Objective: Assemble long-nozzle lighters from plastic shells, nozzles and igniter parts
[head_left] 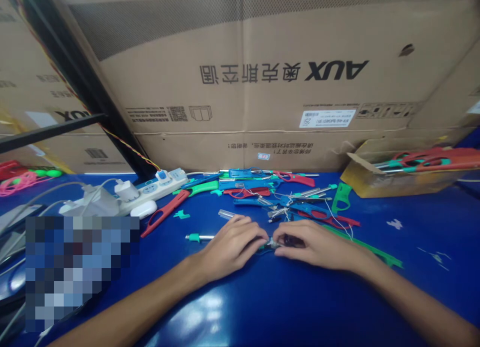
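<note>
At the middle of the blue table, my left hand and my right hand face each other, fingertips nearly touching. The left fingers pinch the inner end of a lighter's metal tube, which reaches out past that hand to a green piece on it. A dark, shiny lighter part is in my right fingers, mostly covered by them. Small parts and a thin wire meet between the two hands; their details are hidden. Just behind lie loose stick-lighter parts: blue shells, a red shell and a green shell.
An open carton of red lighters stands at the right. On the left are a white power strip with chargers, cables and a pixelated patch. A large cardboard box walls off the back. White scraps lie at right.
</note>
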`<state>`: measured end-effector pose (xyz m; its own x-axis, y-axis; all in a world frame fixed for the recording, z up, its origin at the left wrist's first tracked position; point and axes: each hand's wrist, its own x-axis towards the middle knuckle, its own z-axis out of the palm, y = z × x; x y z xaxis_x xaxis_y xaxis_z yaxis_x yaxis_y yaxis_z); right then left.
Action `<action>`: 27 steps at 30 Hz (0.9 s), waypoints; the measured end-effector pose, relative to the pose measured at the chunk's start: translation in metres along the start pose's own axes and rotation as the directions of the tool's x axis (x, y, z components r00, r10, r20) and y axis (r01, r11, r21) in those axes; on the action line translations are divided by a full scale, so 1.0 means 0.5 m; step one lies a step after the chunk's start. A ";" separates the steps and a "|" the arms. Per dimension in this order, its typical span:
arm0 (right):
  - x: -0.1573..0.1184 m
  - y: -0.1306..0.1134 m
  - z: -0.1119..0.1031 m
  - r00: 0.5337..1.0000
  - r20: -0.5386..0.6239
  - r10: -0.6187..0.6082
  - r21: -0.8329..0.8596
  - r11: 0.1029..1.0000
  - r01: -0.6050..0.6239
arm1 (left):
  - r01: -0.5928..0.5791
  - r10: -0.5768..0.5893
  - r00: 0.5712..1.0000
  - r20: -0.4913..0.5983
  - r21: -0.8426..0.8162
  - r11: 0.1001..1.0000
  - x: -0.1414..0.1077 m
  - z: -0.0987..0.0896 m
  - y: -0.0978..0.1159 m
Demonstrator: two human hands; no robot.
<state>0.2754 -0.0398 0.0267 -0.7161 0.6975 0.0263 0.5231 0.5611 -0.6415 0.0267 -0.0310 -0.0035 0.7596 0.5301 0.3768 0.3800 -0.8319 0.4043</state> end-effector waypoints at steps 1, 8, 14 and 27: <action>0.000 0.000 0.000 1.000 0.002 0.000 0.000 1.000 0.000 | -0.002 0.002 1.000 0.002 0.003 1.000 0.000 0.000 0.001; 0.000 0.002 0.000 1.000 0.016 0.002 -0.018 1.000 -0.002 | -0.005 0.005 1.000 0.015 0.009 1.000 0.000 -0.003 0.003; 0.002 0.000 0.000 1.000 0.019 0.009 -0.022 1.000 -0.009 | -0.002 0.002 1.000 0.015 0.019 1.000 0.001 0.000 0.002; 0.001 0.002 0.001 1.000 0.019 0.004 -0.015 1.000 -0.003 | -0.013 0.012 1.000 0.017 0.047 0.999 -0.002 0.001 0.001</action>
<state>0.2754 -0.0391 0.0257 -0.7226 0.6912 0.0097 0.5325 0.5656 -0.6297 0.0265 -0.0318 -0.0042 0.7730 0.5174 0.3672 0.3948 -0.8453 0.3599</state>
